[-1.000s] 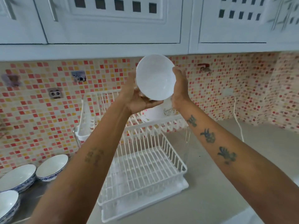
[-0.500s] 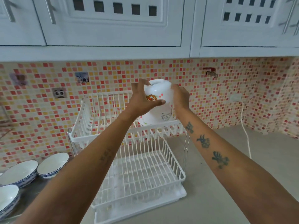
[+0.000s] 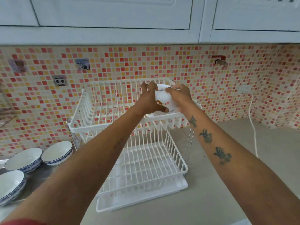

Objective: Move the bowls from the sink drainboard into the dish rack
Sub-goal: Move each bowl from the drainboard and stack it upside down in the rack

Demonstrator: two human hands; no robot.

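A white bowl (image 3: 164, 99) with small orange marks is turned upside down in the upper tier of the white two-tier dish rack (image 3: 113, 122), on top of another white bowl whose rim (image 3: 153, 114) shows beneath it. My left hand (image 3: 150, 99) grips its left side and my right hand (image 3: 179, 96) its right side. Three blue-rimmed white bowls stand on the steel drainboard (image 3: 36, 174) at the lower left: one (image 3: 56, 151) nearest the rack, one (image 3: 23, 159) beside it, one (image 3: 9, 184) at the frame's edge.
The rack's lower tier (image 3: 146, 164) holds nothing I can see and sits on a drip tray. Grey countertop (image 3: 243, 184) spreads to the right. A white cable (image 3: 253, 127) runs down the tiled wall. White cabinets (image 3: 113, 17) hang overhead.
Both hands have brought the white bowl down from in front of the cabinets, turned it upside down and lowered it into the rack's upper tier.
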